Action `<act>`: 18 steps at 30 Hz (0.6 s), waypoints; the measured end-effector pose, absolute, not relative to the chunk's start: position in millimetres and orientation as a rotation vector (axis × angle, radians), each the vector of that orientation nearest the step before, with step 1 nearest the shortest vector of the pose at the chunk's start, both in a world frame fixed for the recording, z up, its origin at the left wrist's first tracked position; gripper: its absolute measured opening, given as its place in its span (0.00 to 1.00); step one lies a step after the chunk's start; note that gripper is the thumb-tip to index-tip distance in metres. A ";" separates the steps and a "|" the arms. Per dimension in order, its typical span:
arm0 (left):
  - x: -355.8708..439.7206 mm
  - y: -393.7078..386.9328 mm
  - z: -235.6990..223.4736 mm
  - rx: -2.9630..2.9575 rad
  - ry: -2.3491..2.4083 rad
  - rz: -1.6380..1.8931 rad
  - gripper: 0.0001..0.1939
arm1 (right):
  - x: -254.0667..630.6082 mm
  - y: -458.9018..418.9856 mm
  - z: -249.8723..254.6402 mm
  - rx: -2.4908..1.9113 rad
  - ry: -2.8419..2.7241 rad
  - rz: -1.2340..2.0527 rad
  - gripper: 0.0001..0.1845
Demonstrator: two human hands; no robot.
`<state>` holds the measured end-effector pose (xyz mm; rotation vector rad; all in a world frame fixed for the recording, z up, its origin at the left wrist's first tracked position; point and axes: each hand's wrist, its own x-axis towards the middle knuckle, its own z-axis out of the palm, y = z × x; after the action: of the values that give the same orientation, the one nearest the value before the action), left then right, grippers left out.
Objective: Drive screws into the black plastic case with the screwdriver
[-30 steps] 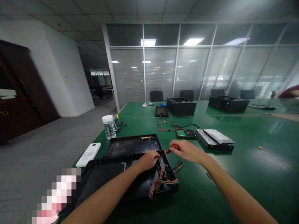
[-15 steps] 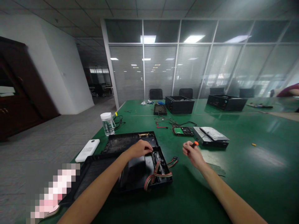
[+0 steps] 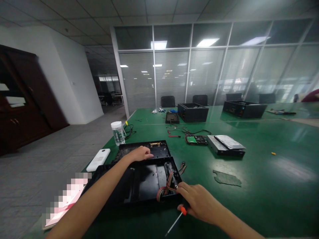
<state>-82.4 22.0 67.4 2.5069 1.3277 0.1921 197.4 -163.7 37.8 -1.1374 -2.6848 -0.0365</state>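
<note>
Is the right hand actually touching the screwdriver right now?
Touching. The head view shows the right hand closed around the handle of the screwdriver, its orange end and metal shaft sticking out below the fingers.

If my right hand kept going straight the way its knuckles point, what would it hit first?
Probably the striped wires at the right end of the near black tray; your right hand looks almost against those striped wires, though depth is unclear.

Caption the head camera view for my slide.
The right hand holds a screwdriver beside an opened black casing; the left hovers over another shell.
</note>
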 end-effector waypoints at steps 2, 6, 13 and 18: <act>-87.9 33.9 60.6 2.538 1.364 0.242 0.16 | 203.4 -175.3 26.8 -1.229 -2.675 -0.097 0.19; -87.4 48.1 42.6 2.495 1.298 -0.084 0.12 | 224.7 -188.5 12.8 -1.300 -2.649 -0.102 0.21; -81.9 33.9 66.9 2.912 1.150 0.029 0.06 | 243.0 -179.4 15.7 -1.433 -2.517 0.009 0.08; -92.0 -5.3 124.0 2.952 1.093 0.075 0.08 | 229.3 -138.8 25.6 -1.447 -2.535 0.038 0.06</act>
<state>-92.0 -5.3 124.0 2.9517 1.0935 0.0753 229.3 -138.8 25.6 -1.4472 -2.5350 0.0383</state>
